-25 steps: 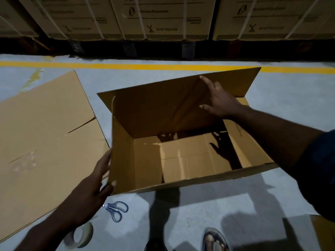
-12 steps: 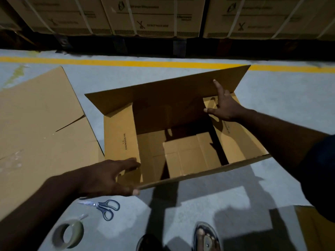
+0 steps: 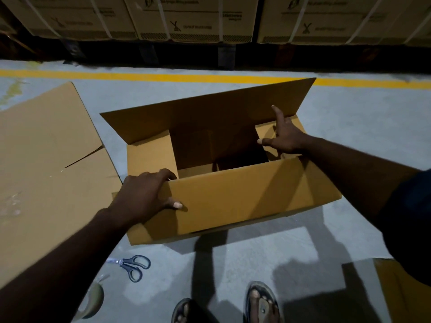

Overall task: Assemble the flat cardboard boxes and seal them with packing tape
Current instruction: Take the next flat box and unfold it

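Note:
An open brown cardboard box (image 3: 245, 197) stands on the grey floor in front of me. My left hand (image 3: 144, 197) grips the left end of its near long flap, fingers over the edge and thumb on the outside. My right hand (image 3: 283, 136) rests with fingers spread on the right short flap, one finger touching the raised far flap (image 3: 210, 115). The left short flap (image 3: 151, 155) is folded inward. A roll of packing tape (image 3: 93, 301) lies at the bottom left, partly behind my forearm.
A flat cardboard sheet (image 3: 46, 171) lies left of the box. Scissors (image 3: 133, 266) lie on the floor near my feet (image 3: 261, 304). More cardboard (image 3: 401, 297) shows at the bottom right. A yellow floor line (image 3: 186, 78) and strapped cartons (image 3: 186, 17) on pallets lie beyond.
My left hand went from the box's left side to its near long flap and raised it. The left short flap folded inward. My right hand slid down onto the right short flap.

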Demonstrator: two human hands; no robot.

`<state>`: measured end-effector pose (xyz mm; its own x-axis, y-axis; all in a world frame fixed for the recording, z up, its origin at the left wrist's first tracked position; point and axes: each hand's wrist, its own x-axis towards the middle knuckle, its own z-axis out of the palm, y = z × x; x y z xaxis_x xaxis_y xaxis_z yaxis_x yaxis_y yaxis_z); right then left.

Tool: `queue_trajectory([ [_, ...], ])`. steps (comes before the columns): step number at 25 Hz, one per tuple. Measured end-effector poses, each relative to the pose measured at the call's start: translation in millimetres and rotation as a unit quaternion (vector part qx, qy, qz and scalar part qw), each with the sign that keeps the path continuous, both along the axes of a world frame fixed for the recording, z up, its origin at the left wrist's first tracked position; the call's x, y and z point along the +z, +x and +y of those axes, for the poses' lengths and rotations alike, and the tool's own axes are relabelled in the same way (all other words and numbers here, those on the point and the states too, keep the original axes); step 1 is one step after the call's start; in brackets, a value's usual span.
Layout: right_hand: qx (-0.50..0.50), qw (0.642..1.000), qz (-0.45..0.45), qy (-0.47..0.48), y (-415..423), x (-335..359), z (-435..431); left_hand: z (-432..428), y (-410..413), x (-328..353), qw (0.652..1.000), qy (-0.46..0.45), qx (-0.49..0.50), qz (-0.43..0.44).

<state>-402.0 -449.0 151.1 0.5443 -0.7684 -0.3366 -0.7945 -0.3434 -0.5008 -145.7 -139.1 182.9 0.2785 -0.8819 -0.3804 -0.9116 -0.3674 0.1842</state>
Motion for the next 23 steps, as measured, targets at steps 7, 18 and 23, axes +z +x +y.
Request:
queue_trajectory([
  [7, 0.062, 0.998, 0.012, -0.012, -5.0, -16.3, 3.6, 7.9, -15.4, -77.3, 0.997, -0.026, 0.074, -0.005],
  [18, 0.15, 0.965, 0.102, -0.189, -11.8, -39.0, 51.7, 7.2, -14.8, -102.1, 0.997, 0.024, 0.076, -0.002],
  [23, 0.186, 0.909, 0.012, -0.373, 60.8, 35.8, 35.0, 8.9, -15.4, -102.3, 0.997, 0.013, 0.075, 0.011],
])
